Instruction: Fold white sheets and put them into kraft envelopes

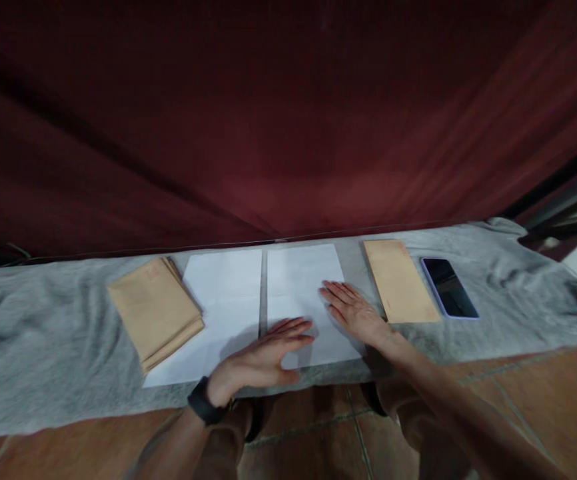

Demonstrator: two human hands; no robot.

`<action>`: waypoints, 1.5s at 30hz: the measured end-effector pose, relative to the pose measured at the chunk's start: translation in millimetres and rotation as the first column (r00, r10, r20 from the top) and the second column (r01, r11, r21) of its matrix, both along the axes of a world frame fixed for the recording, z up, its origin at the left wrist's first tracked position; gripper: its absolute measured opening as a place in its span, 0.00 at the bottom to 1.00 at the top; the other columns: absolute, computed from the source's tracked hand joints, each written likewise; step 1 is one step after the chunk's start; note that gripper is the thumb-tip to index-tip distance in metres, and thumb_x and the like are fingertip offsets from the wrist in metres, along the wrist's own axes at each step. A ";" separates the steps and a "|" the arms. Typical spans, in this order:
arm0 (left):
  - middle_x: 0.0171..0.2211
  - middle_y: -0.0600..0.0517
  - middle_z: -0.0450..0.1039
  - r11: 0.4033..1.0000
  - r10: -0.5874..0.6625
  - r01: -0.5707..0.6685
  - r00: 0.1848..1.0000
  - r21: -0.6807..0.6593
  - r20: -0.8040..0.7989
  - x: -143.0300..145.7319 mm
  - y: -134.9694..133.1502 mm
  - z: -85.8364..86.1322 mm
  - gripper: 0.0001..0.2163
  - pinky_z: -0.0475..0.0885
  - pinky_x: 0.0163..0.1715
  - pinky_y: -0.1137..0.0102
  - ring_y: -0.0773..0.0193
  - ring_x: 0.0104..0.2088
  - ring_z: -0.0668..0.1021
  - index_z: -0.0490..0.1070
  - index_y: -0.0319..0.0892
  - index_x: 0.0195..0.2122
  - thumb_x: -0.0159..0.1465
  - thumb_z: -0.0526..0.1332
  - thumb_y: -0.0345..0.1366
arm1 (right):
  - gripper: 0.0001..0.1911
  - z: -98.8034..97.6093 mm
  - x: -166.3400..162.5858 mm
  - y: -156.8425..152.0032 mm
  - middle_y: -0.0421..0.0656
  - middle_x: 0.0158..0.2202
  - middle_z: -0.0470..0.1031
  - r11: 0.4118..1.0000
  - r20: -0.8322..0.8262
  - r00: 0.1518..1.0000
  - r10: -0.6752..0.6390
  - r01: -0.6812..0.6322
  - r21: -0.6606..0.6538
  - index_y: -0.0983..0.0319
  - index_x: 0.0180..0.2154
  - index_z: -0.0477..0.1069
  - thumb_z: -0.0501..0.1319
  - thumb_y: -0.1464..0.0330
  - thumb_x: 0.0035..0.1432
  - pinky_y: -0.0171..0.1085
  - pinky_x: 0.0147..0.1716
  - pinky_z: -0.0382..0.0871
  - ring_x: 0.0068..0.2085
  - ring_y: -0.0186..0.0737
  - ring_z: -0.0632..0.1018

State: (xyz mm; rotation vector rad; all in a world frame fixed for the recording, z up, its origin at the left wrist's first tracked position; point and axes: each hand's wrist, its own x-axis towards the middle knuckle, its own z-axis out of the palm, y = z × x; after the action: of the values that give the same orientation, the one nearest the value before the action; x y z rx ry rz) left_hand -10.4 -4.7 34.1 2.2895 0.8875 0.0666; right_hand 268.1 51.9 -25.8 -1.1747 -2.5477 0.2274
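Two white paper sheets lie side by side on a grey cloth. Over the lower left part of the right sheet (298,280) is my left hand (271,350), fingers stretched out and thumb apart, with a dark band on the wrist. My right hand (353,310) lies with fingers extended at that sheet's right edge. Neither hand holds anything. The left sheet (231,293) is partly covered by a stack of brown envelopes (156,307). Just right of my right hand lies a brown envelope (401,280), flat on the cloth.
A phone (450,288) with a light purple edge lies right of the single envelope. Under everything spreads the wrinkled grey cloth (58,327). Dark red curtain-like fabric (288,133) rises behind it. Brown floor tiles (313,427) and my legs show below the front edge.
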 end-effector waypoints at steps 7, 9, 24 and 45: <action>0.73 0.43 0.50 0.813 0.431 -0.400 0.902 0.423 0.025 21.1 15.3 -21.8 0.26 0.53 0.71 0.52 0.55 0.73 0.53 0.53 0.39 0.71 0.73 0.49 0.38 | 0.28 5.9 -27.0 -10.0 0.46 0.72 0.56 1.000 -0.016 1.000 0.020 -0.020 -0.007 0.58 0.70 0.55 0.49 0.63 0.73 0.52 0.70 0.53 0.71 0.44 0.58; 0.73 0.42 0.48 0.762 0.460 -0.394 0.888 0.514 0.000 29.0 20.2 -31.2 0.26 0.49 0.72 0.51 0.55 0.73 0.49 0.51 0.37 0.71 0.73 0.48 0.36 | 0.29 5.1 -36.4 -13.1 0.46 0.72 0.55 0.999 -0.020 0.999 0.035 -0.035 -0.001 0.61 0.71 0.53 0.48 0.63 0.73 0.51 0.71 0.52 0.71 0.43 0.57; 0.72 0.40 0.50 0.679 0.644 -0.525 0.762 0.513 -0.071 64.9 77.0 -53.0 0.27 0.47 0.71 0.52 0.53 0.73 0.53 0.52 0.32 0.71 0.71 0.43 0.35 | 0.27 -4.6 -66.0 31.4 0.53 0.70 0.57 0.971 0.005 0.971 -0.238 0.238 0.022 0.68 0.68 0.58 0.42 0.65 0.74 0.56 0.69 0.51 0.71 0.49 0.58; 0.71 0.37 0.53 0.566 0.732 -0.632 0.681 0.530 0.030 45.4 83.3 -51.6 0.27 0.54 0.70 0.52 0.51 0.72 0.54 0.53 0.30 0.70 0.73 0.44 0.39 | 0.30 -13.0 -20.5 58.8 0.57 0.68 0.61 0.906 -0.073 0.906 -0.416 0.420 0.056 0.69 0.68 0.58 0.42 0.61 0.73 0.58 0.66 0.56 0.69 0.53 0.63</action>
State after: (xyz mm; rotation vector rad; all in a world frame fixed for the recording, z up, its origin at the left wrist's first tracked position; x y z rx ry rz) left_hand 35.0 78.5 -17.5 2.2552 2.0576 0.4803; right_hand 247.6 110.7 -38.8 -1.6205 -2.1635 0.0653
